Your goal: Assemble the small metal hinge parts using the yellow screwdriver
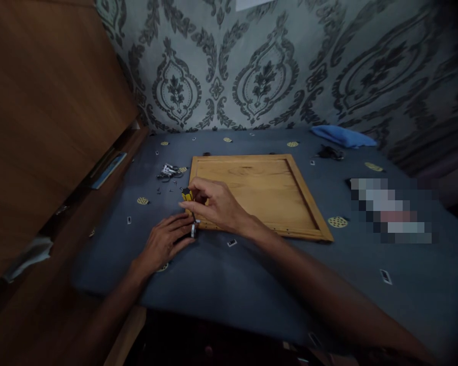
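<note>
A square wooden frame panel (pixel 259 195) lies flat on the dark blue-grey cloth-covered table (pixel 232 284). My right hand (pixel 217 206) is closed round a yellow-and-black screwdriver (pixel 188 195), held upright at the frame's near left corner. Its tip meets a small metal bracket (pixel 193 229) at that corner. My left hand (pixel 167 241) rests on the cloth beside the corner, fingers pinching or steadying the bracket.
A heap of small metal hardware (pixel 170 172) lies left of the frame. A blue cloth (pixel 343 136) and a dark small object (pixel 330 152) sit at the back right. A wooden cabinet (pixel 49 112) rises on the left. Patterned wallpaper is behind.
</note>
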`<state>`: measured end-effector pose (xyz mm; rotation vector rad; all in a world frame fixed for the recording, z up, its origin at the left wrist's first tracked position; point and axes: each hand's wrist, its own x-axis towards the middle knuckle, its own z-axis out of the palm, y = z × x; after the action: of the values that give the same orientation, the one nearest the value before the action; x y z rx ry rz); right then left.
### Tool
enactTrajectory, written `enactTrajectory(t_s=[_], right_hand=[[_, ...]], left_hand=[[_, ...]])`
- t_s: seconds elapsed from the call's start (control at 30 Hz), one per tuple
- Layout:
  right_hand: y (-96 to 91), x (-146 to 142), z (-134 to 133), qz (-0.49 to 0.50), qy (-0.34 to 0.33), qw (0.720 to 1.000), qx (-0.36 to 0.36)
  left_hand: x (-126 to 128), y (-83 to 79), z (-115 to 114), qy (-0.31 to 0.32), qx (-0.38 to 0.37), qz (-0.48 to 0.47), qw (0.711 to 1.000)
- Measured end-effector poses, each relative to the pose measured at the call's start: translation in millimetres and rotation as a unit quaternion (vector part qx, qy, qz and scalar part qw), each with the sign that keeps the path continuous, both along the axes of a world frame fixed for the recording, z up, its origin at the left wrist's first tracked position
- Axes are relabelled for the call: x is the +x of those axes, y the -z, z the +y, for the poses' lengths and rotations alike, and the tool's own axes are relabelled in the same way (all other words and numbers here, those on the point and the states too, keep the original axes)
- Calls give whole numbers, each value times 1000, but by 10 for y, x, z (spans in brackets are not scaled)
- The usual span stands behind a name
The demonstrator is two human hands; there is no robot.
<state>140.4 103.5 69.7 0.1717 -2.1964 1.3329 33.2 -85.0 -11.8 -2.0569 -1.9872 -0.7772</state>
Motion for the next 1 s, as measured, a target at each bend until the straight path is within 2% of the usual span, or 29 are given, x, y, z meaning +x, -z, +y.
enactTrajectory(t_s=[0.3, 0.77, 0.87, 1.0], right_hand=[[40, -11, -43, 10, 54, 998, 22], [44, 0, -78, 12, 74, 997, 33], [14, 3, -85, 22, 76, 997, -3], [-84, 20, -30, 60, 132, 983, -117]], left_hand=[[-8, 15, -2, 2, -3, -13, 1000], [-6, 2, 3, 2, 0, -4, 1000], [-9, 0, 1, 2, -3, 0, 1000], [-5, 2, -2, 5, 1, -9, 1000]])
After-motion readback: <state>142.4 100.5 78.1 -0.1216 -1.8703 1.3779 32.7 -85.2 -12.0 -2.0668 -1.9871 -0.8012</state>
